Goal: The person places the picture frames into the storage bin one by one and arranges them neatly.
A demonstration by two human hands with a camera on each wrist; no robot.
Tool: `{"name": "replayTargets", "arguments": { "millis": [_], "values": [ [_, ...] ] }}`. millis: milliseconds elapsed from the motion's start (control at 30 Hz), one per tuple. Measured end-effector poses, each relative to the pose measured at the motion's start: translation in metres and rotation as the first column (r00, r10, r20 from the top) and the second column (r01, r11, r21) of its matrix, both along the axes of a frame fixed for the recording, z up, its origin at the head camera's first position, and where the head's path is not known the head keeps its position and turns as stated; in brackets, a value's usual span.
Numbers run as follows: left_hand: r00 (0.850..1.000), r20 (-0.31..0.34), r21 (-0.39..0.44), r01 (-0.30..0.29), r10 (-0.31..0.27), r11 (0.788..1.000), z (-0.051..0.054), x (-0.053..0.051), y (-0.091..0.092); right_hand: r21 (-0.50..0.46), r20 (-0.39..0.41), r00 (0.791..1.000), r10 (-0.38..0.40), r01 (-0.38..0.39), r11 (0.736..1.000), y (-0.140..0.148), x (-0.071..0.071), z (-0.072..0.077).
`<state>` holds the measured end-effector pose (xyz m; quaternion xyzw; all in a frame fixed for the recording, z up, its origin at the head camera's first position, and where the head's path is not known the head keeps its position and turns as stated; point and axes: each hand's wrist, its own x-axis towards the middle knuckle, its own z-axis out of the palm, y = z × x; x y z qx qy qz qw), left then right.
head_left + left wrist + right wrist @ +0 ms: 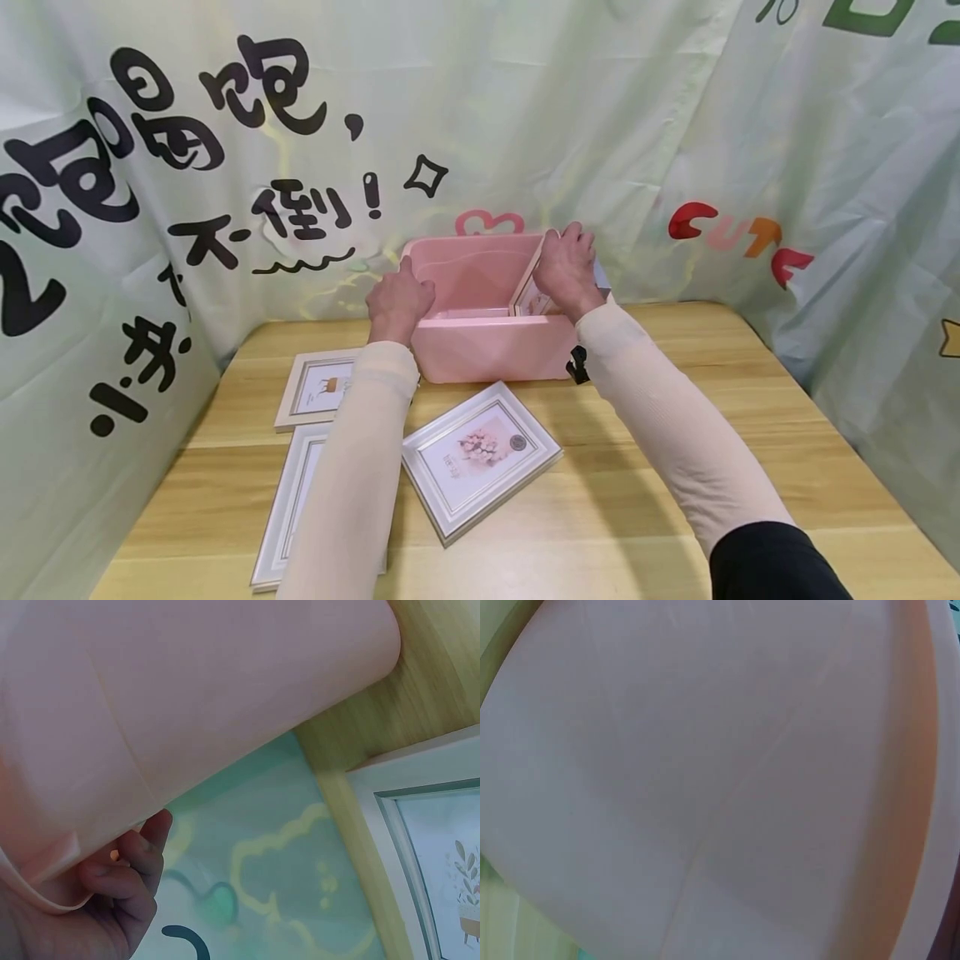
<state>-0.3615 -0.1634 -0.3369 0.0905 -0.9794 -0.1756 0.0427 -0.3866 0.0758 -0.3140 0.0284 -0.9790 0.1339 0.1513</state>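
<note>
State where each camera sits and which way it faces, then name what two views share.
Head: on the person's head, facing forward and down at the bin, frames and table; left hand, right hand and both sleeves show.
Left wrist: on that wrist, looking close at the bin's outside, one frame at the picture's right; the left hand's fingers show.
Right wrist: on that wrist, looking close at the bin's outside; no hand clearly shows.
Shared: head and left wrist both show the bin and left hand.
</note>
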Motion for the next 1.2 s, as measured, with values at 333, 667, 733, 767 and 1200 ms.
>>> {"name": "replayTargets", "arguments": {
  "millis": [333, 667, 733, 767, 1200],
  "values": [
    [1.000, 0.005, 0.003, -0.001, 0.001, 1.000, 0.000, 0.001, 0.000, 0.051, 0.011, 0.999, 0.050, -0.051, 0.997, 0.001, 0.005, -0.005],
    [1.000, -0.004, 0.006, 0.002, -0.002, 1.000, 0.000, 0.001, 0.000, 0.131, 0.107, 0.992, 0.073, -0.086, 0.988, 0.001, 0.011, -0.005],
    [1.000, -0.006, 0.008, 0.001, -0.001, 1.000, 0.000, 0.001, 0.000, 0.136, 0.107, 0.991, 0.080, -0.095, 0.986, 0.001, 0.013, -0.005],
    [1.000, -0.007, 0.010, -0.001, 0.001, 1.000, 0.000, 0.002, 0.000, 0.136, 0.105, 0.991, 0.085, -0.099, 0.986, 0.001, 0.014, -0.006],
    [1.000, 0.003, -0.007, 0.007, -0.007, 1.000, 0.002, 0.001, 0.002, 0.219, 0.082, 0.990, 0.115, -0.131, 0.967, 0.004, 0.027, -0.011]
  ]
}}
